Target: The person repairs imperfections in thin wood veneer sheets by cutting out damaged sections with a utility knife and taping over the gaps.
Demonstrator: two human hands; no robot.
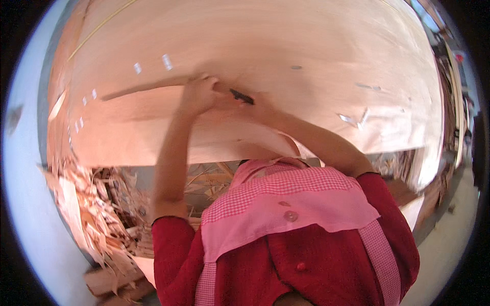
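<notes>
My right hand (263, 108), blurred by motion, is closed on a small black tool (241, 97) whose exact kind I cannot make out. Just left of it, my left hand (200, 94) rests at a large pale wood veneer sheet (316, 41); its fingers are smeared, so their grip is unclear. A darker brown strip or gap (145, 88) runs leftward across the sheet from my left hand. Short pieces of white tape (167, 62) stick to the sheet on the left. Toward the right, more whitish pieces (352, 119) lie on its surface.
Torn veneer scraps (97, 214) are heaped below the sheet's near left edge, with wood pieces (115, 280) beneath. A thin yellowish strip (99, 28) crosses the sheet's far left. Stacked wood (451, 97) stands along the right side. My pink checked apron (286, 214) is close to the near edge.
</notes>
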